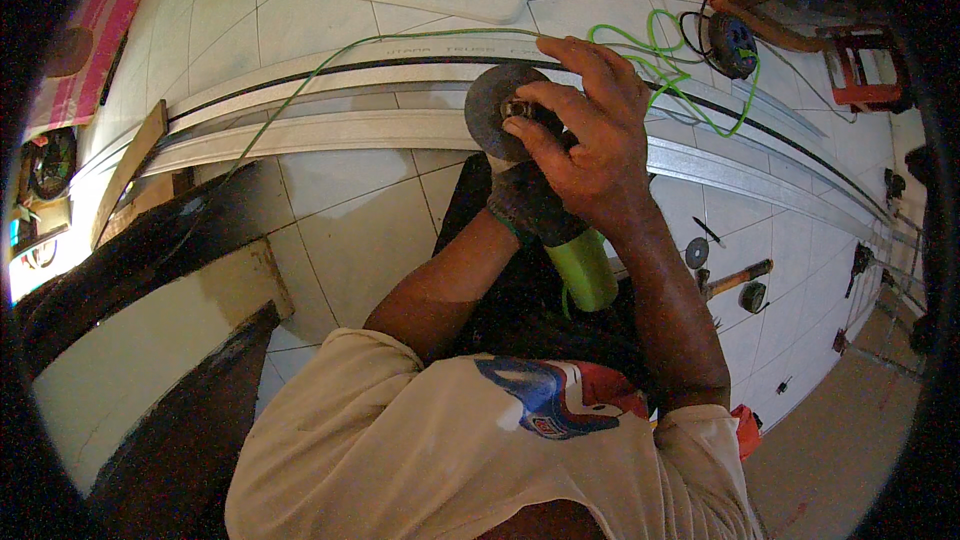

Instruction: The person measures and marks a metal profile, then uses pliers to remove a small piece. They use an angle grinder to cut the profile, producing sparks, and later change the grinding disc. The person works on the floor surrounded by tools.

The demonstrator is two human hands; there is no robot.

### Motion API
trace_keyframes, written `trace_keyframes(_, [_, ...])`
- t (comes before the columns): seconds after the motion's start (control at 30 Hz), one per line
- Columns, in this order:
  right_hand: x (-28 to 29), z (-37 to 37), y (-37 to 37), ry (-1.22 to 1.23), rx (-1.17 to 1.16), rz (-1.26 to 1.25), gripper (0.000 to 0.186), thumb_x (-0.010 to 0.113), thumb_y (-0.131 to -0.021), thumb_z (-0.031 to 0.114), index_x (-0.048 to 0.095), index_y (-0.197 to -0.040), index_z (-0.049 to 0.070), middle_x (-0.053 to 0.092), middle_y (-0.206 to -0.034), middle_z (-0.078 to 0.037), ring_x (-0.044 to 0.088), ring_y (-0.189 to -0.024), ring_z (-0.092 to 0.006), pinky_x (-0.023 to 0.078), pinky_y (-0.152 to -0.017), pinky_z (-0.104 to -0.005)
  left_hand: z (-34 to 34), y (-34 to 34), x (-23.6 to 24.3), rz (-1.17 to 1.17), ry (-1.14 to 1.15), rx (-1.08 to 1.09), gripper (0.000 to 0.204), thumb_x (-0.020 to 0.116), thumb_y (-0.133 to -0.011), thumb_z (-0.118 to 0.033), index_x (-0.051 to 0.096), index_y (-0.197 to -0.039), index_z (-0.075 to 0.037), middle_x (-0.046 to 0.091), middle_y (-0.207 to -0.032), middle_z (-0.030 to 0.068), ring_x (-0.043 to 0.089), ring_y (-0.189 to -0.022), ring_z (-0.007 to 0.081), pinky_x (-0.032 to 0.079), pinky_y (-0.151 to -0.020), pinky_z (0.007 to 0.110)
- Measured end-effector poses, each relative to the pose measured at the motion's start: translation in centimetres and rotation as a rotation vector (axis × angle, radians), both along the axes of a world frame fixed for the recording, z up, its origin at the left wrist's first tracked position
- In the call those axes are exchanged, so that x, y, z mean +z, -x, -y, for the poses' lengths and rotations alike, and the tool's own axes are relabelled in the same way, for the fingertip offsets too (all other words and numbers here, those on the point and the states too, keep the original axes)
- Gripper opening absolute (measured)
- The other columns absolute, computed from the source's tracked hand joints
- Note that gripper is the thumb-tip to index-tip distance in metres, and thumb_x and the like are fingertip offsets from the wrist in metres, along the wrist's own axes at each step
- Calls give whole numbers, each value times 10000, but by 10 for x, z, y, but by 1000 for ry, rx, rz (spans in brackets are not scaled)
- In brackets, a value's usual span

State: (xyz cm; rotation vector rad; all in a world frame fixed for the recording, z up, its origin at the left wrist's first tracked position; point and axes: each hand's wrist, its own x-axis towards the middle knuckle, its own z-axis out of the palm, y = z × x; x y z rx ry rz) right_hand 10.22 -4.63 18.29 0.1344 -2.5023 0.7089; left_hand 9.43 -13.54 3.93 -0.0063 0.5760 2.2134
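A green and black angle grinder (583, 275) is held up in front of my body, its grey disc (484, 118) facing up. My left hand (520, 198), in what looks like a dark glove, is closed around the grinder just below the disc; its fingers are partly hidden. Over the disc's centre, the thumb and index finger of my right hand (600, 145) pinch the small dark nut (517, 110). The other fingers of that hand stretch out past the disc.
Long metal profiles (330, 128) cross the tiled floor beyond the grinder. A green cord (330, 62) lies over them, with a black cable reel (733, 45) at far right. At right lie a hammer (738, 278), a tape measure (753, 296), a small disc (696, 253) and a pen (707, 230). A wooden piece (130, 172) stands left.
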Motion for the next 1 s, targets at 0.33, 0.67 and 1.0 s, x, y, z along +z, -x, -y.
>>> trace_keyframes(0.33, [1,3,-2,38,-68,-32,356,931,-707,227,766,-1004,119,659,-1379,-88,548,-1321,-335,392,-1113,-471,-3,4,-1,-3,-7,25,645,490,-1038,-540,463,-1516,-109,605,-1197,111,612,-1104,283,487,-1007,464])
trace_keyframes(0.67, [0,5,-1,8,-84,-33,325,919,-709,189,751,-978,116,669,-1346,-82,558,-1306,-340,398,-1103,-475,2,1,-1,-23,-10,-10,643,488,-1037,-542,466,-1514,-111,601,-1223,115,609,-1123,285,485,-1019,465])
trace_keyframes(1.0, [1,8,0,-14,-108,-47,328,930,-700,225,730,-935,114,666,-1339,-87,552,-1310,-331,392,-1100,-485,2,-2,-2,-42,-11,-47,641,486,-1037,-544,469,-1512,-113,598,-1249,119,605,-1142,287,483,-1031,467])
